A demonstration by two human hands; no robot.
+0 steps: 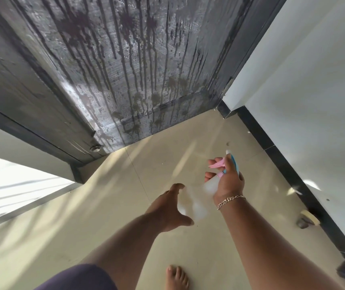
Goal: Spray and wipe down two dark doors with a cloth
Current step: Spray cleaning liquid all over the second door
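A bare foot [176, 276] stood on the smooth beige tiled floor [125, 206]. The left hand [170, 208] reached, fingers spread, toward the base of the translucent spray bottle [198, 197]. The right hand [227, 181] curled round its neck by the pink trigger; a chain bracelet [230, 201] circled the wrist. The bottle's long axis slanted, nozzle toward the wet, streaked dark door [125, 59].

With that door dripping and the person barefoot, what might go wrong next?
Drips streak down the dark door toward the tiled floor; a puddle there may make the bare foot slip. No cloth is in view, so the streaks might dry on before wiping. The right hand holds the spray bottle; the left hand is open beside it.
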